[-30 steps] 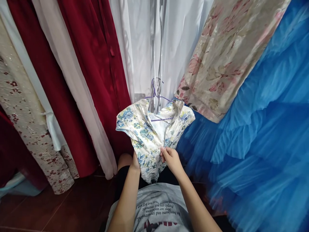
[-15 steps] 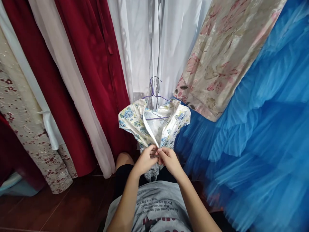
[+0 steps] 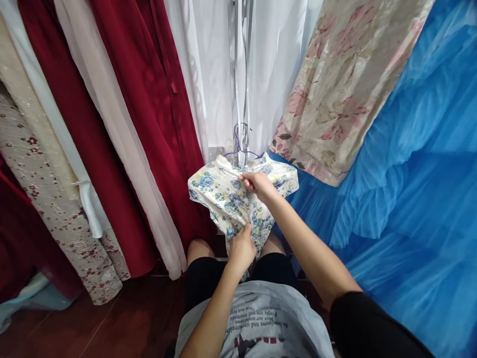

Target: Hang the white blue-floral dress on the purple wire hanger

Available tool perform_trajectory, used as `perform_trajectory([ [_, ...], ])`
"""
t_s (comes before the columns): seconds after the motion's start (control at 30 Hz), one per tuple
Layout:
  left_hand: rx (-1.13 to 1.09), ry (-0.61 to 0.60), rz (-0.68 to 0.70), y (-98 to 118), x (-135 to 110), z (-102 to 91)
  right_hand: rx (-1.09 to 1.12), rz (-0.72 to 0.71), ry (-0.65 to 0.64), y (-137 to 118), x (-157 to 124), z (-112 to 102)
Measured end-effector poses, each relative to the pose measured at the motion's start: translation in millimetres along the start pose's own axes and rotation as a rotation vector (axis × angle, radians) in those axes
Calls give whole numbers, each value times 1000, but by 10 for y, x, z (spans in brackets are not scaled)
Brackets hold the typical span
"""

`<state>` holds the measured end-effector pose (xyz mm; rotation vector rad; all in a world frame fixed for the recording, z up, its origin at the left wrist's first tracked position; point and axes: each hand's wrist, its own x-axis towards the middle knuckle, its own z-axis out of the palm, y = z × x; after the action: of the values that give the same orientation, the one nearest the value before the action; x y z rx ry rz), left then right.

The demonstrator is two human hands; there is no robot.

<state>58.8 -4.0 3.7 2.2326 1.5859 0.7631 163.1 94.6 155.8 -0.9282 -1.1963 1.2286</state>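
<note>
now pinching the floral garment (image 3: 219,191) higher, near its neckline, with the right hand (image 3: 259,186), lower with the left hand (image 3: 243,246), having drawn the gaping front together.

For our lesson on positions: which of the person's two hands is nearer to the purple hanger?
Right. The right hand holds the blue-flowered garment just below the purple hanger; the left hand grips the garment lower down, farther from the hanger.

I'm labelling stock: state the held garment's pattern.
The garment: blue floral on white, best in the head view.
</note>
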Motion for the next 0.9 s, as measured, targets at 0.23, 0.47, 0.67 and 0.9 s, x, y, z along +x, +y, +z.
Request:
perform_trajectory([
  [0.23,-134,-53,135,43,43,-67,67,-137,25,-344,107,44],
  [0.47,-390,477,388,178,945,-1349,-58,-239,-19,-304,-51,-57],
  [0.67,-129,364,581,379,1422,-1687,-172,-326,27,-69,47,-85],
  [0.9,-321,759,405,-128,1626,-1984,-356,-236,69,575,-14,-105],
])
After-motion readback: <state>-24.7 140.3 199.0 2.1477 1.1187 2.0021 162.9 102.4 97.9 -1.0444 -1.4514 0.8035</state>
